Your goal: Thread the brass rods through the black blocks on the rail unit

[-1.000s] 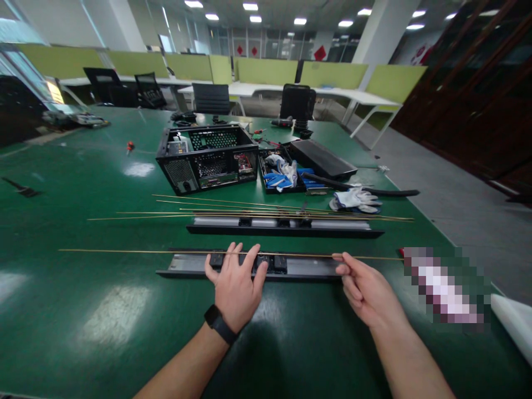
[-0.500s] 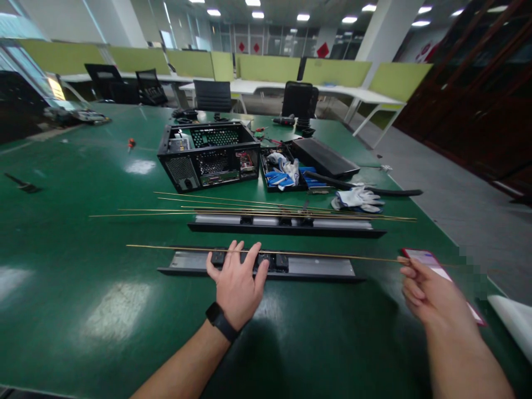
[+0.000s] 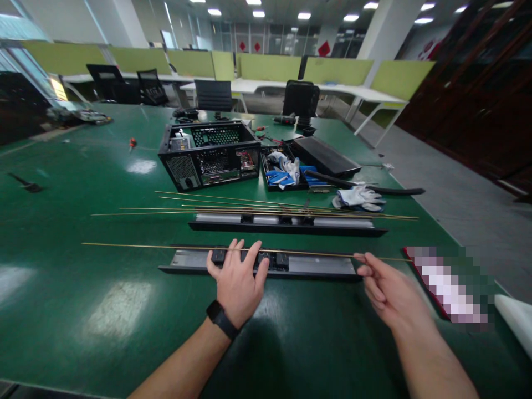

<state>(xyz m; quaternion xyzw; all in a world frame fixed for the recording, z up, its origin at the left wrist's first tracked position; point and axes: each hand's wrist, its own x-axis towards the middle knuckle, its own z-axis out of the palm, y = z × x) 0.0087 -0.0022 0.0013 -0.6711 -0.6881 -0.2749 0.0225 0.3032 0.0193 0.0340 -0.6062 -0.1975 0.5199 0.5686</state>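
Observation:
My right hand [image 3: 384, 285] pinches a thin brass-coloured rod [image 3: 137, 245] between thumb and fingers, close to its right end. The rod runs level along the back edge of the nearer metal rail [image 3: 320, 265], passing by the fingertips of my left hand [image 3: 239, 274]. That hand lies with spread fingers over the black blocks [image 3: 279, 261] seated in the rail, pressing on them; a black watch is on its wrist. The rail is silvery with a dark front lip. Whether the rod passes through the blocks is hidden behind my fingers.
Behind lies a second rail [image 3: 343, 224] with several brass rods [image 3: 233, 208] across it. Beyond stand an opened black computer case [image 3: 210, 158], a tray with blue-and-white gloves [image 3: 285, 172], and another white glove [image 3: 358, 198]. A red-edged flat object [image 3: 430, 293], partly blurred, lies at right.
My right hand has moved left along with the rod, whose left end now reaches farther left past the rail. My left hand has stayed in place on the blocks.

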